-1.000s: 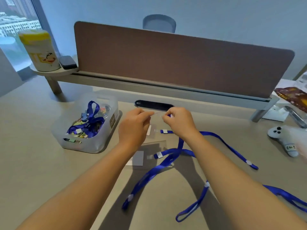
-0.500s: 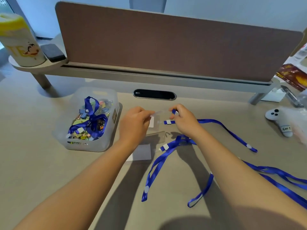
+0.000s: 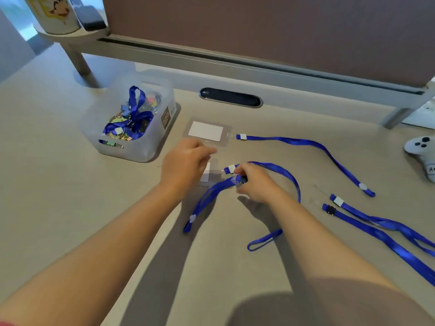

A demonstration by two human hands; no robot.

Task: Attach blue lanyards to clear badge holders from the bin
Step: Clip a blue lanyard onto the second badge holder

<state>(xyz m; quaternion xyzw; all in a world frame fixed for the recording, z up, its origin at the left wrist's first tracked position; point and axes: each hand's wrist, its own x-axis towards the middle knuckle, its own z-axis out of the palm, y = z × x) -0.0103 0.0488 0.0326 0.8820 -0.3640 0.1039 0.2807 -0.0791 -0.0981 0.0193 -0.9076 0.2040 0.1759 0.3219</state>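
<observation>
My left hand point(image 3: 184, 165) pinches a clear badge holder point(image 3: 211, 175) with a white card, just above the desk. My right hand point(image 3: 254, 182) grips the clip end of a blue lanyard point(image 3: 282, 171), whose strap loops around that wrist and trails down to the left. A second clear badge holder point(image 3: 207, 131) with a white card lies flat behind my hands, joined to another blue lanyard point(image 3: 306, 143) running right. The translucent bin point(image 3: 141, 147) at the left holds a tangled blue lanyard and small coloured items.
More blue lanyards point(image 3: 376, 224) lie at the right. A white game controller point(image 3: 423, 151) rests at the right edge. A brown divider panel point(image 3: 259, 24) on a grey rail closes the back, with a dark cable slot point(image 3: 230, 97) before it. A cup point(image 3: 54, 15) stands back left.
The view has tilted down and closer. Both hands have dropped towards the desk, still holding badge holder and lanyard end. A finished holder with lanyard now shows behind them.
</observation>
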